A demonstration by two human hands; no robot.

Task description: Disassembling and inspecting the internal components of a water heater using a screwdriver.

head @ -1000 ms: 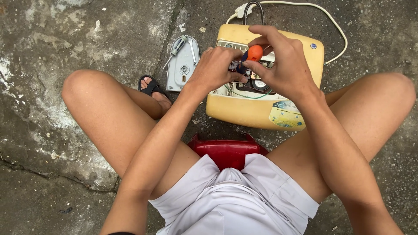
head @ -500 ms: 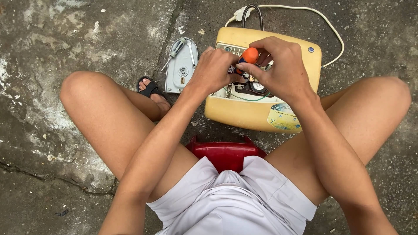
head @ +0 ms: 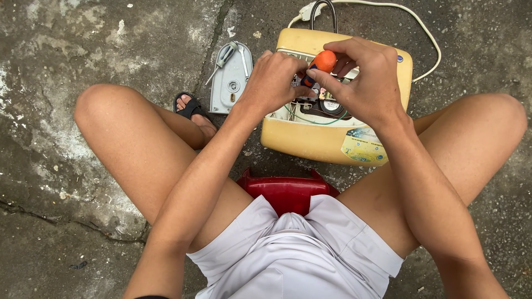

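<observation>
The person sits low on a red stool (head: 287, 191), knees spread, so the yellow appliance (head: 310, 141) lies between the legs within easy reach at twelve o'clock. Its cover is off, leaving wires and a small round part exposed. The right hand (head: 368, 83) pinches the orange-handled screwdriver (head: 323, 61) from above, fingertips wrapped round the knob, the shaft pointing down into the opening. The left hand (head: 274, 83) is curled at the casing's nine o'clock side, seemingly steadying the tool's lower end; what its fingers grip is hidden. A grey plate (head: 231, 83) with scissors (head: 224, 55) on it lies at ten o'clock, set aside on the concrete ground (head: 83, 44).
</observation>
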